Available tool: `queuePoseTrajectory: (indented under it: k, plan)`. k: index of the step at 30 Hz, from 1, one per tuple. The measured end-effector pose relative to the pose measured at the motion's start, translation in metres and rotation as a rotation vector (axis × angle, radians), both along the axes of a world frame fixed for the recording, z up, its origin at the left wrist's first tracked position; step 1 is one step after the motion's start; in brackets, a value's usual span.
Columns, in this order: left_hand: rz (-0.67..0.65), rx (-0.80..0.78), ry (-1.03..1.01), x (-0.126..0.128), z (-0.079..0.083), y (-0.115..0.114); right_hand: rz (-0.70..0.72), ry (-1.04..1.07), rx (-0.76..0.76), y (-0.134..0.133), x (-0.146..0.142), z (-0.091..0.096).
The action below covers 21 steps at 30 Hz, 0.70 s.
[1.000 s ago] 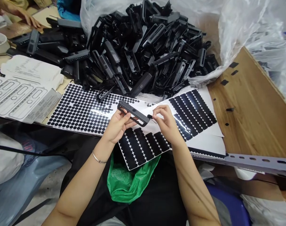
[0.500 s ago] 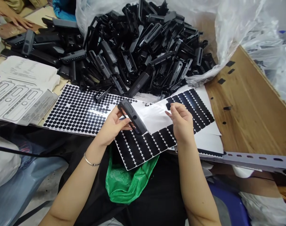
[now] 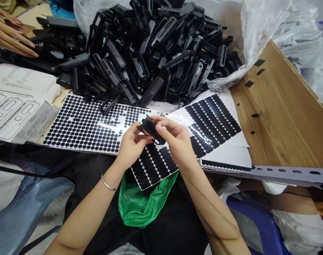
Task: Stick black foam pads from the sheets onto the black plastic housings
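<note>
A narrow black plastic casing [image 3: 153, 130] is held in front of me, turned edge-on. My left hand [image 3: 130, 146] grips its left end between thumb and fingers. On its other side, my right hand [image 3: 176, 139] has closed over the casing with thumb and fingertips; whether a small sticker is under them is hidden. Beneath both hands lies a white sheet of larger black stickers [image 3: 148, 166], its middle partly covered by the right hand. A second sheet with rows of round black stickers [image 3: 79, 124] lies to the left.
A heap of black casings [image 3: 140, 63] fills the back, backed by clear plastic [image 3: 257, 42]. Printed cards [image 3: 18, 106] are stacked at left. Another person's hand [image 3: 12, 35] reaches over the casings. A wooden board [image 3: 281, 117] stands right; a green bag [image 3: 137, 209] hangs below the table edge.
My right hand has moved left from above the sticker sheet onto the casing. The casing has been turned from face-up to edge-on. The other person's hand has come further in at left.
</note>
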<state>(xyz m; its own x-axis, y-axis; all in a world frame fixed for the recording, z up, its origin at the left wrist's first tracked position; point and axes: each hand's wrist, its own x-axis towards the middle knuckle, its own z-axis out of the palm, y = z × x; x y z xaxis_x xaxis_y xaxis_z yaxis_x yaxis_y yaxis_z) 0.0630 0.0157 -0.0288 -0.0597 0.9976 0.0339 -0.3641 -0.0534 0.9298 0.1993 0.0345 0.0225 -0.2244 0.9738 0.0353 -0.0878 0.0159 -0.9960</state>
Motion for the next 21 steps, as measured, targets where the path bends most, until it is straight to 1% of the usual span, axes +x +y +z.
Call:
queuePoseTrajectory:
  k: [5, 12, 21]
  plan:
    - [0.007, -0.024, -0.045, 0.0004, 0.0025, 0.0004, 0.012, -0.028, 0.021, 0.0007, -0.0012, 0.0007]
    - [-0.006, -0.040, -0.059, -0.0013, 0.0063, -0.0010, 0.005, -0.055, 0.051, -0.0011, -0.0027, 0.0021]
    - [-0.023, -0.072, -0.050, -0.0016, 0.0074, -0.0019, 0.007, -0.070, 0.092, -0.0009, -0.0011, 0.0016]
